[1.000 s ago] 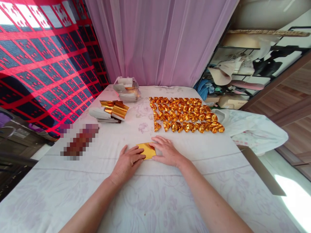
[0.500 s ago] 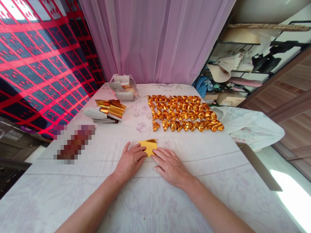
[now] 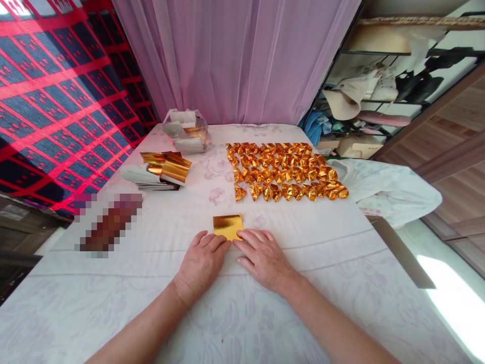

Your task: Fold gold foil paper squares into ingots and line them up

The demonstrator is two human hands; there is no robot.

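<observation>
touching the near edge of the gold sheet (image 3: pixel 228 226), just below frame centre, with left hand (image 3: pixel 205 259) and right hand (image 3: pixel 266 258), both unclenched! facing rows of gold pieces (image 3: pixel 289 175) right of centre.

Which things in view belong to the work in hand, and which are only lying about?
Seemingly part of the work:
gold sheet, touched by left hand and right hand
folded gold pieces, in rows
pile of gold and white sheets
clear bag with similar sheets

Seemingly just lying about:
white bag, at right
beige cap
white shoes
</observation>
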